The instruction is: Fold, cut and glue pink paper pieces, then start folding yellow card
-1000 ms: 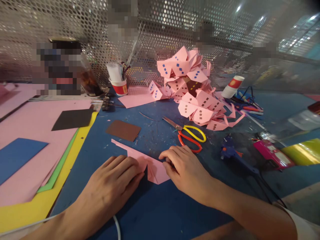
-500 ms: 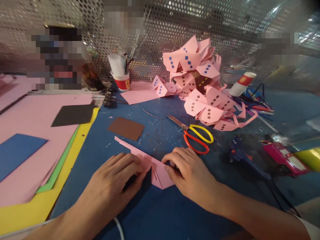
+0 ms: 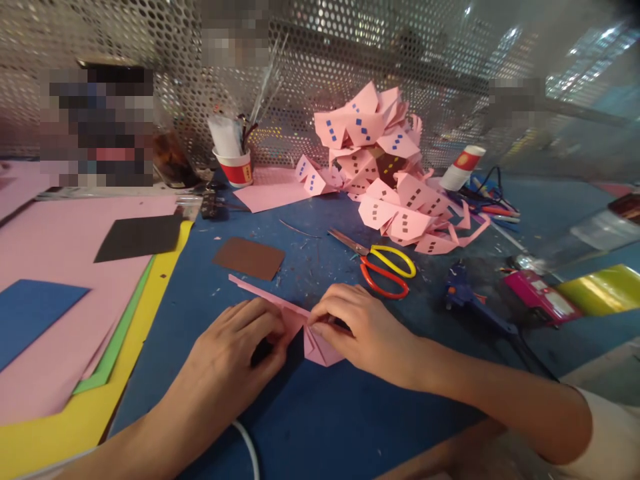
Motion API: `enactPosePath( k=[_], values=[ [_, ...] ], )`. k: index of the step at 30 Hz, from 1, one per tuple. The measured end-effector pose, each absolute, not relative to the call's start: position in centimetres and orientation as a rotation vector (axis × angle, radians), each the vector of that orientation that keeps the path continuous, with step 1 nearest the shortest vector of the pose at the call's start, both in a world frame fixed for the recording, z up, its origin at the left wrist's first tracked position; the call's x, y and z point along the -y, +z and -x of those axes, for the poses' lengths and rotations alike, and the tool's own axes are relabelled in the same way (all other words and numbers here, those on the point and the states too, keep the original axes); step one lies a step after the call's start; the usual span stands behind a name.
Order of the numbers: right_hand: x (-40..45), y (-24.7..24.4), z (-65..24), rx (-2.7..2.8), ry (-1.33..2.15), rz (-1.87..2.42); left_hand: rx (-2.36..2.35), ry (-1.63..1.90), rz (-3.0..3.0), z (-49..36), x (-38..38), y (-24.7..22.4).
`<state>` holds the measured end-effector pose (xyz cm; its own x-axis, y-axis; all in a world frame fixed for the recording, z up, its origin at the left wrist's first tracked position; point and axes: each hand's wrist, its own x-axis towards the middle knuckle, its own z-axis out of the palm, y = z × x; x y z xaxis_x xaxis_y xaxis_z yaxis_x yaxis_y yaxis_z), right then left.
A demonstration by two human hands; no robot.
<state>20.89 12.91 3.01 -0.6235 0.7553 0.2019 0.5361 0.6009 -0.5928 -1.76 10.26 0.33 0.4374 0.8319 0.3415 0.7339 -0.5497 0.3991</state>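
Observation:
A folded pink paper piece [image 3: 325, 353] with a long narrow strip lies low on the blue table between my hands. My left hand [image 3: 245, 347] is closed on its left part, thumb and fingers pinching the paper. My right hand [image 3: 355, 327] pinches the paper's upper edge near its middle and covers part of its right side. Just beyond my right hand lie scissors [image 3: 367, 253] with one yellow and one red handle, blades apart. A brown paper rectangle [image 3: 250, 258] rests beyond the strip's left end.
Folded pink paper pieces with dark squares [image 3: 400, 213] are heaped at the back. A glue gun [image 3: 475, 303] and a pink-and-yellow object [image 3: 543, 297] lie to the right. Coloured sheets [image 3: 125, 320] cover the left side. Paper cups [image 3: 235, 167] stand by the perforated metal wall [image 3: 175, 40].
My right hand has shifted left along the paper's upper edge, closer to my left hand. My left hand stays on the paper. The whole view has turned slightly to the right.

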Motion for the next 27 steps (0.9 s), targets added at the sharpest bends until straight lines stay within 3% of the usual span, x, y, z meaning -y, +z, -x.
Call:
enactPosePath(
  k=[27],
  values=[
    [-14.1,1.9,-19.2,2.385,0.744,1.098,-1.348,0.747,-2.417,1.2,-10.3,0.7]
  ],
)
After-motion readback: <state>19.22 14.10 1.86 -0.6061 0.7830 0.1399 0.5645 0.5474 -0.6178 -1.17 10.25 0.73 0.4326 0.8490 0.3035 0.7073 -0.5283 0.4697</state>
